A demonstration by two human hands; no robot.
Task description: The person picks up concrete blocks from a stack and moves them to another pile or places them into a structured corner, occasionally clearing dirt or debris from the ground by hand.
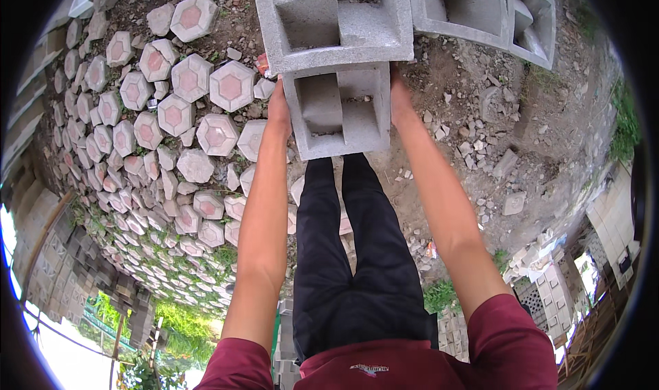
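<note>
A person in a maroon shirt (pixel 384 369) and black trousers (pixel 357 273) reaches straight out with both arms. The left hand (pixel 279 110) and right hand (pixel 400 98) flank a hollow grey concrete block (pixel 341 105), against its two sides. Their fingers are mostly hidden, so I cannot tell whether they grasp it tightly. The block is open on the side facing us; an inner wall splits its hollow, with a shadowed recess at left and a raised step at right.

Just beyond is a larger hollow block (pixel 340 55), a little dark grit on its inner ledge; whether the two touch is unclear. More hollow blocks (pixel 463 34) stand at upper right. Hexagonal paving stones (pixel 232 86) cover the ground at left; rubble (pixel 473 150) lies at right.
</note>
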